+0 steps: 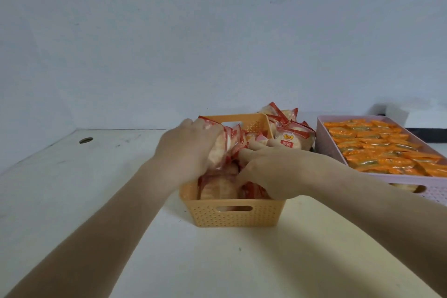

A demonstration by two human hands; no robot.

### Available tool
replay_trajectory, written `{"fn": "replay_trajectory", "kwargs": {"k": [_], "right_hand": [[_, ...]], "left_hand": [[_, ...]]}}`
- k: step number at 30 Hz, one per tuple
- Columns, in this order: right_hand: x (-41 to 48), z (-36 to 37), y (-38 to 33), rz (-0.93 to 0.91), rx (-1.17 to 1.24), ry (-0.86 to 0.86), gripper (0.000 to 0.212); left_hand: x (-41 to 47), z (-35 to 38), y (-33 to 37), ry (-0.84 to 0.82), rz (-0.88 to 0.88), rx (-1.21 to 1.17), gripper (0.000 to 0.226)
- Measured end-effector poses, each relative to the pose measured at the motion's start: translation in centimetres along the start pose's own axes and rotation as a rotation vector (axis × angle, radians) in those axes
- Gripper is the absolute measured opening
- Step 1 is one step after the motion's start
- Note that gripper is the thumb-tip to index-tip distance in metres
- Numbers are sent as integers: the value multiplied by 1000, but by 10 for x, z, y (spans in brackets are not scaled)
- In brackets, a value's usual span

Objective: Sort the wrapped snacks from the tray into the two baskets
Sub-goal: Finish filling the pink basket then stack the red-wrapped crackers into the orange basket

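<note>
Fingers of left hand (189, 147) clutch packets (223, 144); right hand (273, 172) grips packets inside orange basket (233, 216); pink basket (325, 138) near.

White table (72, 176) with round hole (85, 140) against pale wall (217, 31).

Peach-orange plastic basket (232, 215), dotted all over with tiny holes, holding red-and-white clear-wrapped snacks (294, 139). There's the lilac-pink plastic basket (326, 143), same dotted pattern, with bright orange foil snack packets (377, 150) streaked green. White tabletop (72, 176), pale blue-grey wall (217, 31).
</note>
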State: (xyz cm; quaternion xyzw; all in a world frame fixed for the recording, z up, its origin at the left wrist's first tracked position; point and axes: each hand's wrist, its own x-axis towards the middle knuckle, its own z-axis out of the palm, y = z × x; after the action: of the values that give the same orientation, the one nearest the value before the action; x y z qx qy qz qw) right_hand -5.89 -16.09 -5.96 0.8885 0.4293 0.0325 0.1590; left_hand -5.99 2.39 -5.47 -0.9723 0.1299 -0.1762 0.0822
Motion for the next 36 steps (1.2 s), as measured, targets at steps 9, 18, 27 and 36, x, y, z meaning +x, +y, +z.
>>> {"fn": "replay_trajectory", "kwargs": {"k": [9, 18, 27, 36], "right_hand": [[7, 13, -3, 108, -30, 226, 38], [21, 16, 6, 168, 118, 265, 27], [17, 4, 13, 149, 323, 217, 12], [21, 12, 6, 188, 410, 353, 16]], "left_hand": [[-23, -37, -28, -97, -111, -730, 44], [-17, -24, -1, -444, 115, -426, 23], [-22, -33, 4, -176, 196, -62, 31], [-20, -33, -6, -375, 238, -458, 65]]}}
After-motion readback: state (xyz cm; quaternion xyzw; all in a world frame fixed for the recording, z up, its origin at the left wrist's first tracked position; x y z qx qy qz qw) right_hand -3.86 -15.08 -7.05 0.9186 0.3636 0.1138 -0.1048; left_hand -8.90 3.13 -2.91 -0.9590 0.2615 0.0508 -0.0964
